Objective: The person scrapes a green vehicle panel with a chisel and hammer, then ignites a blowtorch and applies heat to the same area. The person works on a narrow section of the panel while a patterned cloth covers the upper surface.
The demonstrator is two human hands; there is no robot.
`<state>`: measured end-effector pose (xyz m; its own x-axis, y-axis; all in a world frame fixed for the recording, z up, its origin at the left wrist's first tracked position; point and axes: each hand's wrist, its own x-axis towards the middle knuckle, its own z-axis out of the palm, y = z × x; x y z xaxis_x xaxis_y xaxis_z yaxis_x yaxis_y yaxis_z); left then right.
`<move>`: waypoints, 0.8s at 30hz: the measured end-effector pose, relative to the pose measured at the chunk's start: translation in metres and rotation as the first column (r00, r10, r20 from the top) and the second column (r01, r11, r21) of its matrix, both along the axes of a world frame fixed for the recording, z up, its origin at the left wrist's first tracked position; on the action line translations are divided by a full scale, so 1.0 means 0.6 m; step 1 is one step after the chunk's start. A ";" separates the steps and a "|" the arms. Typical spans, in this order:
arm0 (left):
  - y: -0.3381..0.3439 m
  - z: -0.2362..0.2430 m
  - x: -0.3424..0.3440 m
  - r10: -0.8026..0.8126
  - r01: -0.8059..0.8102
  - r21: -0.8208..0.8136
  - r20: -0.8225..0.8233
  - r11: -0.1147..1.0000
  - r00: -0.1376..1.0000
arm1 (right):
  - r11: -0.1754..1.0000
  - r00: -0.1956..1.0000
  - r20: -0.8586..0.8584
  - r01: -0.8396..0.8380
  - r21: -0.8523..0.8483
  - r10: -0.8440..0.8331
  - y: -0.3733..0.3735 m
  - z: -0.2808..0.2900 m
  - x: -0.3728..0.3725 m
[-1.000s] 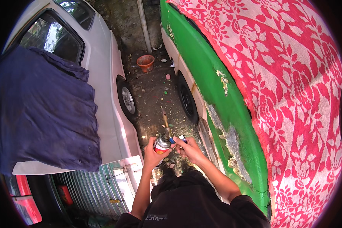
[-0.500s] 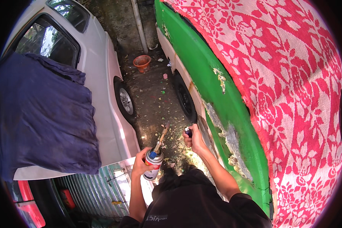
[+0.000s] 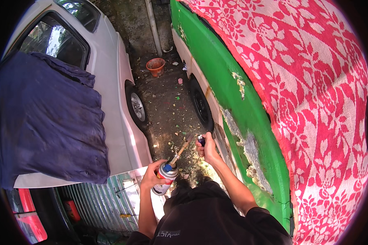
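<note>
Your left hand (image 3: 151, 174) has fingers curled round a gas canister (image 3: 163, 188), tilted, torch nozzle (image 3: 181, 152) slanting up and right; your right hand (image 3: 209, 148) grips a dark lighter (image 3: 201, 141) in bent fingers, just beside the torch nozzle; both between white vehicle (image 3: 112, 134) and green vehicle (image 3: 216, 69) with patchy side, orange pot (image 3: 155, 68) on ground (image 3: 163, 106) farther ahead

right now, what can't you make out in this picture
All in the head view:
Lighter: its lower part is hidden by the right hand.
Can: part of its side is covered by the left hand.
Torch nozzle: too small to tell whether a flame burns.
White vehicle: hidden under the dark blue cloth, cut off by the upper edge.
Green vehicle: its upper part is hidden by the red-and-white cloth.
</note>
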<state>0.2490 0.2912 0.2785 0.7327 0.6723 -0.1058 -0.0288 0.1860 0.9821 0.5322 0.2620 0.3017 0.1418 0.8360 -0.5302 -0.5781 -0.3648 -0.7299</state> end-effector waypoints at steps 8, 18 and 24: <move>0.003 0.002 0.002 -0.053 0.053 0.020 -0.018 0.998 0.998 | 0.990 0.932 0.343 0.076 0.122 -0.114 -0.007 -0.001 -0.005; -0.003 0.002 0.007 -0.029 0.029 0.003 -0.057 1.000 0.998 | 0.990 0.995 -0.014 0.095 -0.104 -0.096 -0.125 -0.042 0.027; -0.004 -0.007 0.019 0.000 0.000 -0.003 -0.030 1.000 1.000 | 0.992 0.976 -0.179 0.127 -0.005 -0.126 -0.102 -0.015 0.003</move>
